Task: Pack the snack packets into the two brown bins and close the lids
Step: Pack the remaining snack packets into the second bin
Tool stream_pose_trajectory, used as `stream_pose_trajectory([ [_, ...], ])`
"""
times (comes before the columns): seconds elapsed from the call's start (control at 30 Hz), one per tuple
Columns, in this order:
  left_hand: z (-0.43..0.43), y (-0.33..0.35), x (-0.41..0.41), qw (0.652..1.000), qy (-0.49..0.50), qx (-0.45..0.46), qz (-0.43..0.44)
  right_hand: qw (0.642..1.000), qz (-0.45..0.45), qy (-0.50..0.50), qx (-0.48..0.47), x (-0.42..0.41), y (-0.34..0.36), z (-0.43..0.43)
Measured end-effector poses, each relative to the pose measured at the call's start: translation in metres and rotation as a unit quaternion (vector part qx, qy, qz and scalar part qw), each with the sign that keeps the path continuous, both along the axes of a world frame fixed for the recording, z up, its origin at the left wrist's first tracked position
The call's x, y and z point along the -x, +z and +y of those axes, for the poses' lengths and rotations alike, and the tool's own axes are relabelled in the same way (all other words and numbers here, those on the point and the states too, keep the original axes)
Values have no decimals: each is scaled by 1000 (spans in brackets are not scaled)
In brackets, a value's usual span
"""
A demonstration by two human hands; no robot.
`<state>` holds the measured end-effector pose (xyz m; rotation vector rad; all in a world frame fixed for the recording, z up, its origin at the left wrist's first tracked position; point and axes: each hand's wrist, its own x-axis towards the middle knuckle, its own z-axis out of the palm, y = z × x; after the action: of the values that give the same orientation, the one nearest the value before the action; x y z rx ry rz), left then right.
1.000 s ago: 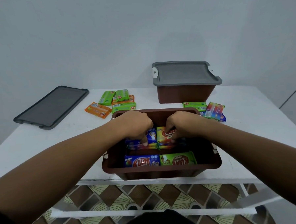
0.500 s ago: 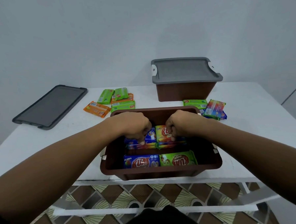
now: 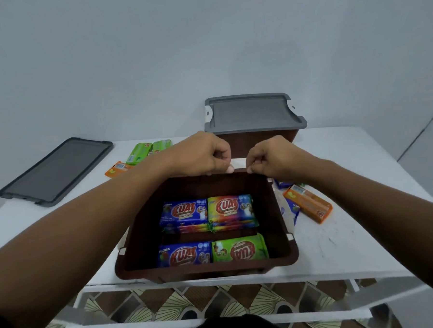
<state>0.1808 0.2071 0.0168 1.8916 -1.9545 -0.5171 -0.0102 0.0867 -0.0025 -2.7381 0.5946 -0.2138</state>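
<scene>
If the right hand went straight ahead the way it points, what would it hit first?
Probably the left hand: the right hand angles inward toward it, a small gap apart. Depth is unclear.

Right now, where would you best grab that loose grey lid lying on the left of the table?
Probably the two long edges at once, coming down from above. The lid lies flat on the table, broad and thin, so only its rim offers a hold, and gripping both sides should keep it level.

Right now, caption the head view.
Left hand and right hand, curled, at the far rim of the open brown bin of snack packets; lidded bin behind.
</scene>
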Motion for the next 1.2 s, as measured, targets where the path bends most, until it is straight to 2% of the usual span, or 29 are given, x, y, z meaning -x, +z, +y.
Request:
stream_pose_trajectory([
  [0.37,-88,-9,50,999,-12,-35,-7,994,47,-93,-24,66,-17,-78],
  [0.57,-133,-24,79,994,-37,-80,-57,987,122,-96,-30,95,-31,-102],
  [0.73,-157,-45,100,975,-78,-150,-144,978,192,-70,-33,105,-51,-106],
  [0.93,-181,-68,119,974,-17,-164,-154,962,251,-62,-91,105,-69,-103],
  [1.1,-204,-80,135,976,53,-161,-135,961,238,-56,-130,103,-78,-103],
  [1.2,-215,-85,145,974,84,-164,-132,965,237,-42,-102,101,-87,-100],
])
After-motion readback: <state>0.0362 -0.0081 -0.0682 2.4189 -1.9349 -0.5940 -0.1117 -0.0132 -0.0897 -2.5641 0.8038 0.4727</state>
